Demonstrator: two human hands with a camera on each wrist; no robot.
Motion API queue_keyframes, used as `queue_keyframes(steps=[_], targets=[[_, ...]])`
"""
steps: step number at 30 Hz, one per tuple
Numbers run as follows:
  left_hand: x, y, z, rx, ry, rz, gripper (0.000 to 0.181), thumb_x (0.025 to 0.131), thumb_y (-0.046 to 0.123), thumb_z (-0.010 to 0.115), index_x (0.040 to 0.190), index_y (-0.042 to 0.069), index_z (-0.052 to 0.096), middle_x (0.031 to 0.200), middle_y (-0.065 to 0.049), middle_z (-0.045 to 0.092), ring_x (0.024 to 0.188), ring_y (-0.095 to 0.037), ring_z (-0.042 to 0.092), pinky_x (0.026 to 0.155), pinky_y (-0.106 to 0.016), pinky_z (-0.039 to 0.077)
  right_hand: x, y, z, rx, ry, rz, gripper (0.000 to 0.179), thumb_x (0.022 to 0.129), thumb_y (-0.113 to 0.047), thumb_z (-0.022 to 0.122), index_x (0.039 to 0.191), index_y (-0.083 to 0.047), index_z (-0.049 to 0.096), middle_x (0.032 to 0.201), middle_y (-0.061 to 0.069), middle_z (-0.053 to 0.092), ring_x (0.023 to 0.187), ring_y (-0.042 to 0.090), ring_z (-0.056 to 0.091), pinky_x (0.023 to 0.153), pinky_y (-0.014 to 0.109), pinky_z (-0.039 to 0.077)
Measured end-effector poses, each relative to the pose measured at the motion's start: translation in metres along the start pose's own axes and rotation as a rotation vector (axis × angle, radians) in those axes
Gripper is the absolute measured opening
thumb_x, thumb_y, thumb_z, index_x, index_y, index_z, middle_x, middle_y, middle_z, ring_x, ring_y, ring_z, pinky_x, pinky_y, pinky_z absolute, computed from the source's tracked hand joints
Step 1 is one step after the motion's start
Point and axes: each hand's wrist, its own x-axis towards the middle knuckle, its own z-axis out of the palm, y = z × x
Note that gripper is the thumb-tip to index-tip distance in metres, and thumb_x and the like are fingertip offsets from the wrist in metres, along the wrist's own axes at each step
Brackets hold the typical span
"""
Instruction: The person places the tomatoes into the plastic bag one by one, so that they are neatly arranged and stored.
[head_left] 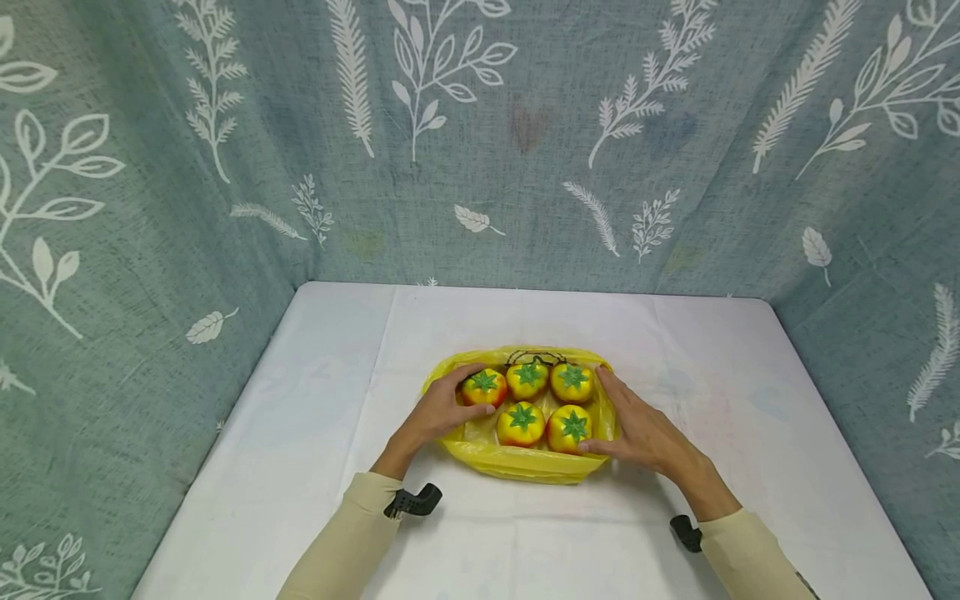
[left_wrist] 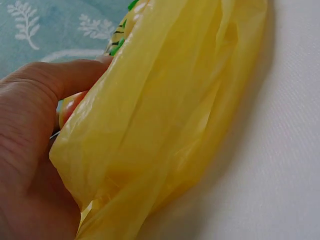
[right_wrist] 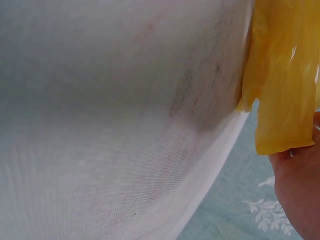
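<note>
A yellow plastic bag (head_left: 510, 467) lies on the white table with its mouth spread wide. Inside it sit several yellow tomatoes, reddish below, with green star-shaped tops. My left hand (head_left: 442, 408) reaches into the left end and holds the leftmost tomato (head_left: 483, 385) between thumb and fingers. In the left wrist view, the bag's side (left_wrist: 165, 110) covers much of that grip. At the right end, my right hand (head_left: 645, 427) rests with fingers extended along the bag's edge, its thumb by the front right tomato (head_left: 568, 427). The right wrist view shows the bag's rim (right_wrist: 285, 145) over part of this hand.
A white cloth covers the table (head_left: 337, 358). Grey-green curtains (head_left: 480, 167) with white leaf prints hang behind it and on both sides. Black bands show at my left wrist (head_left: 412, 502) and right wrist (head_left: 686, 533).
</note>
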Motion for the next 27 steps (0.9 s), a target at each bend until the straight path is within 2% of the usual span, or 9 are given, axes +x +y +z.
queue_keyframes(steps=[9, 27], targets=[[-0.001, -0.0012, 0.0024, 0.015, 0.001, -0.026, 0.073, 0.084, 0.035, 0.084, 0.147, 0.014, 0.053, 0.146, -0.008, 0.053, 0.129, -0.029, 0.053, 0.111, -0.049, 0.041, -0.0004, 0.0011, 0.0015, 0.007, -0.014, 0.007, 0.122, 0.076, -0.077, 0.07, 0.164, -0.019, 0.009, 0.168, 0.013, 0.017, 0.145, 0.042, 0.033, 0.107, 0.065, 0.039], [0.0001, -0.0017, 0.0017, 0.018, -0.009, -0.008, 0.073, 0.084, 0.032, 0.084, 0.147, 0.013, 0.053, 0.146, -0.009, 0.053, 0.129, -0.028, 0.052, 0.112, -0.047, 0.04, 0.0005, 0.0019, -0.0001, 0.008, -0.014, 0.008, 0.122, 0.076, -0.078, 0.069, 0.164, -0.019, 0.009, 0.168, 0.012, 0.016, 0.145, 0.041, 0.033, 0.108, 0.063, 0.039]])
